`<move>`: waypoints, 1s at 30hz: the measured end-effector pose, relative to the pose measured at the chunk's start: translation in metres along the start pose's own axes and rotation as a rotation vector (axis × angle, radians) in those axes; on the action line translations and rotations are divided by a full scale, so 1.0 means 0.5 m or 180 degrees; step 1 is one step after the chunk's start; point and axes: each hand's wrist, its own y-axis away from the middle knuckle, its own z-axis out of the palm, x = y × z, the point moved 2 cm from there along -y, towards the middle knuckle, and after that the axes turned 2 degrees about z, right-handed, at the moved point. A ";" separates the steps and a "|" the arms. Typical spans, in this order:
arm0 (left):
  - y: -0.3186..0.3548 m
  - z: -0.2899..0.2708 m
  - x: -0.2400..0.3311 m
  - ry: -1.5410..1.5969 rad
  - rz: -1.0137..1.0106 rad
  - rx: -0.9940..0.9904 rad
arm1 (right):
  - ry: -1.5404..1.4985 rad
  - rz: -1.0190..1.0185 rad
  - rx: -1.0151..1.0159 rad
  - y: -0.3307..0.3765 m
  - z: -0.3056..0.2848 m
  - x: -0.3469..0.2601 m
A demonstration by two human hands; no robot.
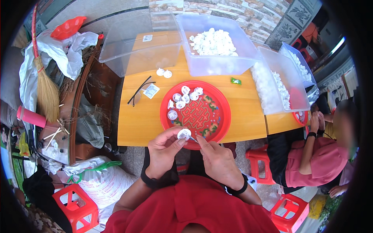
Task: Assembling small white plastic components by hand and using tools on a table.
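My left hand (165, 151) pinches a small round white plastic part (184, 134) between thumb and fingers, over the near rim of a red tray (165, 105). Closed on a thin dark tool (193, 139), my right hand (222, 161) brings its tip up against the part's right edge. Most of the tool is hidden by the fingers, so its exact kind cannot be made out. Inside the tray, several similar white parts (185, 90) lie grouped toward the far left, over a printed pattern.
Behind the tray stand an unfilled clear bin (142, 52) and a bin (217, 64) of white parts. Glasses (140, 91), a printed card (151, 90) and a green packet (236, 80) lie on the wooden table (248, 112). Another person (314, 159) sits at right; red stools (259, 165) stand nearby.
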 end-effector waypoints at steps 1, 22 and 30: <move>-0.001 0.001 0.000 0.0001 -0.0003 -0.0005 | -0.0028 0.0019 0.0012 0.001 -0.002 0.002; 0.000 0.008 -0.007 -0.0014 0.0094 -0.0011 | -0.0423 0.0122 -0.0043 0.001 0.002 0.002; 0.004 0.009 -0.010 -0.0203 0.0341 -0.0013 | -0.0818 0.0426 -0.0155 0.000 0.008 -0.004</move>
